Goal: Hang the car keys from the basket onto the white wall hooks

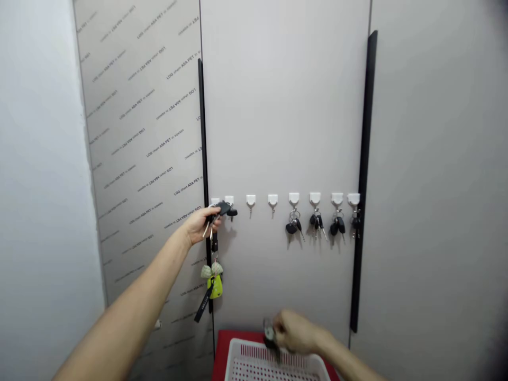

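**Black fob (222,209) pinched at the hooks**

Left fingers (208,212) close narrowly on that fob and its keys at 9 o'clock, a lime-green charm (215,283) dangling below, beside the leftmost white wall hooks (229,200). Right fingers (281,323) grip a metal key bunch (270,336) at 6 o'clock, just above a white plastic basket (242,352). Four hanging key bunches (316,225) sit at 4 o'clock.

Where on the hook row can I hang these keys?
The third white hook and fourth white hook hang bare, between the left hand and the first hanging key bunch. It is crowded along the four hooks farther right, all carrying keys, and at the left end, where the held key bunch covers the hooks.
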`<state>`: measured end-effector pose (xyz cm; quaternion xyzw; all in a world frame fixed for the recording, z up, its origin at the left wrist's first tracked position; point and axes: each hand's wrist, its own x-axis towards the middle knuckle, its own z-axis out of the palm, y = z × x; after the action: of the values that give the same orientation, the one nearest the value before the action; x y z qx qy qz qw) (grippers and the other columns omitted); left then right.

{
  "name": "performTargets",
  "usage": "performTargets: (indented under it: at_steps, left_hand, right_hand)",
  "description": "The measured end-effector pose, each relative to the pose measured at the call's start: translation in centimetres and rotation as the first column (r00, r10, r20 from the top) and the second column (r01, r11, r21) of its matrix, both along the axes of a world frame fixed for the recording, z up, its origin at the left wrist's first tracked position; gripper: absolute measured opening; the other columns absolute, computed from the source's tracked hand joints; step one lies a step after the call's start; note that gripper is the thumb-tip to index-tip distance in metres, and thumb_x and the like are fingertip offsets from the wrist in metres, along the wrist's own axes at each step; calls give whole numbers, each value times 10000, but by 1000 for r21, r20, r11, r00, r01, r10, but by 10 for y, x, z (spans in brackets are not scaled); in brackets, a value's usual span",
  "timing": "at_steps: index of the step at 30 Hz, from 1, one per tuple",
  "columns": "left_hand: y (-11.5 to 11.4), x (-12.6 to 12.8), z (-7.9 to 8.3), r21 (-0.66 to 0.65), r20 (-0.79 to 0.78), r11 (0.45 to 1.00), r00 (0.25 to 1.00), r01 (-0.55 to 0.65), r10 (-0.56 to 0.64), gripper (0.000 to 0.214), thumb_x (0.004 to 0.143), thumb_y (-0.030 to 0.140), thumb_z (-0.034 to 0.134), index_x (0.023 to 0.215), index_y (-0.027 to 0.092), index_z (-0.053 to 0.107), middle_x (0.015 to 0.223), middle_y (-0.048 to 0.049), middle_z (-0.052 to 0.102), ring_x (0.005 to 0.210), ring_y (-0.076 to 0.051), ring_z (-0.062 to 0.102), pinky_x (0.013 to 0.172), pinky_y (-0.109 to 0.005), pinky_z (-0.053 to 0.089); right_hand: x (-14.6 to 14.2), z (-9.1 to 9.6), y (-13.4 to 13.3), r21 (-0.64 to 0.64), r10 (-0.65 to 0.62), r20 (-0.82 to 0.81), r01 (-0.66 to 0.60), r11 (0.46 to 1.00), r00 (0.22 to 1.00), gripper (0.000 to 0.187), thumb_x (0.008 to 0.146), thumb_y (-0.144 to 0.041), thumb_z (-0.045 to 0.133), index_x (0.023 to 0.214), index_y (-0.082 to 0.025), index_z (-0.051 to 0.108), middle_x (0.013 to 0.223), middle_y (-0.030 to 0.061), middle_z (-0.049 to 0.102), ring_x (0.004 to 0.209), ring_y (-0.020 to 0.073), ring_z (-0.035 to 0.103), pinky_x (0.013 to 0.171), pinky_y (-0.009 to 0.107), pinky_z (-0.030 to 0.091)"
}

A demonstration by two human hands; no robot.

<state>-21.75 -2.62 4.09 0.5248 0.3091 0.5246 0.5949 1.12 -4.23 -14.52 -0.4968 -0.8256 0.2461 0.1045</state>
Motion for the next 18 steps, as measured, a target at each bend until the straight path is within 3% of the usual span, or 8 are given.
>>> performTargets:
  at_steps: [2, 5, 6, 8, 10, 11, 15, 18]
  left_hand:
    - [1, -2, 9, 34, 116, 999, 993, -18, 14, 58, 657, 157, 406, 606, 128, 403, 467, 36, 408, 355, -2, 365, 314, -82, 268]
    - [-3, 3, 17, 99, 22, 994, 999, -41, 39, 48, 637, 146, 427, 606, 136, 391, 460, 37, 413, 349, -13, 372, 305, -94, 260]
    - [-7, 8, 16, 125, -57, 992, 998, -21, 29, 54, 623, 145, 445, 611, 139, 392, 451, 40, 416, 346, -19, 374, 306, -102, 260]
    - [-17, 21, 4, 152, -255, 987, 967, 49, -9, 79, 599, 159, 479, 629, 145, 407, 437, 46, 420, 338, -30, 377, 314, -121, 271]
    - [-28, 37, -25, 127, -459, 987, 888, 94, -26, 110, 583, 184, 494, 665, 146, 432, 433, 49, 426, 334, -40, 378, 324, -142, 288]
    - [-33, 45, -46, 107, -548, 988, 836, 107, -31, 125, 578, 188, 489, 688, 145, 445, 454, 42, 442, 351, -49, 396, 336, -151, 299]
    - [-42, 66, -151, -10, -737, 993, 670, 118, -87, 128, 560, 171, 445, 681, 141, 473, 482, 45, 428, 357, -46, 365, 357, -168, 299]
    - [-39, 68, -220, -37, -839, 996, 540, 77, -73, 196, 541, 193, 471, 725, 141, 510, 551, 30, 484, 460, -76, 429, 455, -193, 349]
  right_hand:
    - [6, -16, 1, 17, 15, 8, -15, 1000, 1000, 161, 517, -98, 378, 389, -141, 465, 334, -56, 320, 327, 39, 296, 335, 154, 208]
    - [17, 17, 7, 246, -36, -200, 86, 965, 979, 173, 582, -134, 369, 506, -151, 523, 461, -22, 461, 450, 76, 406, 445, 179, 323]
    - [20, 39, 10, 357, -87, -325, 207, 911, 942, 182, 618, -174, 364, 593, -155, 543, 550, 1, 514, 519, 97, 445, 507, 202, 354]
    - [26, 88, 16, 514, -198, -571, 535, 671, 797, 233, 645, -277, 383, 770, -158, 541, 754, 51, 548, 672, 137, 478, 632, 251, 369]
    - [28, 126, 22, 549, -249, -683, 707, 445, 687, 366, 629, -347, 415, 920, -136, 482, 883, 93, 514, 751, 162, 475, 682, 278, 360]
    - [27, 137, 24, 555, -282, -688, 736, 388, 668, 416, 616, -369, 431, 957, -133, 457, 911, 103, 502, 767, 172, 475, 684, 287, 358]
    - [18, 140, 33, 539, -465, -542, 714, 447, 700, 432, 590, -393, 460, 964, -178, 444, 787, 69, 549, 714, 198, 499, 615, 309, 357]
    - [15, 135, 37, 482, -460, -563, 724, 492, 687, 328, 625, -324, 423, 912, -167, 454, 650, 38, 552, 623, 169, 502, 568, 275, 353]
